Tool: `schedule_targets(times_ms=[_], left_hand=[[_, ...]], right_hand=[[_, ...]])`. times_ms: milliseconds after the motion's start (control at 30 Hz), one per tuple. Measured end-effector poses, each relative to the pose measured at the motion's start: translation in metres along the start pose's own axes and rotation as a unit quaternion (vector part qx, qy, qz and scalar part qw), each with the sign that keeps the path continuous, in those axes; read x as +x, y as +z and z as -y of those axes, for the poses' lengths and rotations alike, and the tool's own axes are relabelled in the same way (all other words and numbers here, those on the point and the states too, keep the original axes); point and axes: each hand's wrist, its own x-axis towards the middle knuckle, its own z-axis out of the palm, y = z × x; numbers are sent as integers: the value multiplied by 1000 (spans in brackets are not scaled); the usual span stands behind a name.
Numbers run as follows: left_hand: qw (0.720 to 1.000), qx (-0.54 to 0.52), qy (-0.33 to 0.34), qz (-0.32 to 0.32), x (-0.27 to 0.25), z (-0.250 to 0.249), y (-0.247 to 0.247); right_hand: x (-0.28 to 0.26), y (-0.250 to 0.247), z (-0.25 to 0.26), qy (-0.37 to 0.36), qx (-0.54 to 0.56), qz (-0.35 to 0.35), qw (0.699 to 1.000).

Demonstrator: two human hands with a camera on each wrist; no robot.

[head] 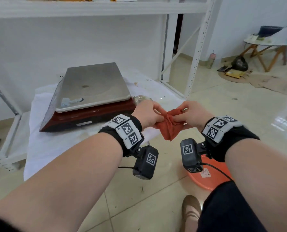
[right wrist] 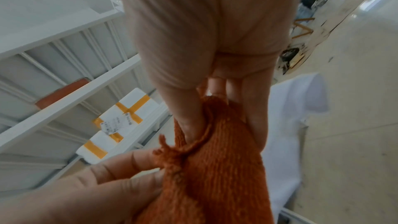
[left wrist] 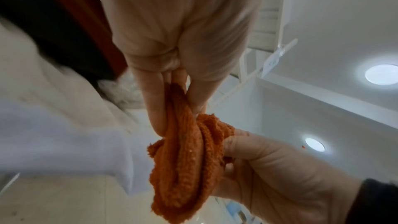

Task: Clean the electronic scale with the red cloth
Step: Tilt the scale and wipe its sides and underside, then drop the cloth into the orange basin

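The electronic scale (head: 90,96) has a steel weighing pan on a dark red base and sits on a white-covered low surface at centre left. A brown stain and a torn sticker mark the pan. In front of its right corner, in the air, both hands hold the bunched red cloth (head: 169,124). My left hand (head: 149,114) pinches its left side. My right hand (head: 189,114) pinches its right side. The left wrist view shows the cloth (left wrist: 185,164) folded between thumb and fingers (left wrist: 157,108). In the right wrist view the cloth (right wrist: 215,168) hangs from my pinching fingers (right wrist: 185,118).
A white cloth (head: 43,144) covers the low surface under the scale. White metal shelving (head: 199,47) rises behind and to the right. An orange stool (head: 208,178) stands on the tiled floor below my right wrist. A small round table (head: 265,46) and floor clutter are at far right.
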Motion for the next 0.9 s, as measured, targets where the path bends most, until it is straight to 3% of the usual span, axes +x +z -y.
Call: schedule_targets(times_ms=[233, 367, 500, 667, 900], left_hand=[[990, 122, 34, 67, 45, 1, 99], [987, 131, 29, 91, 61, 11, 136], [991, 95, 18, 95, 69, 9, 144], [990, -60, -80, 98, 73, -2, 123], [984, -137, -39, 106, 69, -2, 100]], right_hand=[[-2, -61, -77, 87, 2, -70, 994], [1, -79, -110, 111, 2, -85, 990], [11, -88, -112, 115, 19, -80, 990], [23, -85, -85, 71, 67, -70, 993], [20, -75, -73, 58, 133, -42, 989]])
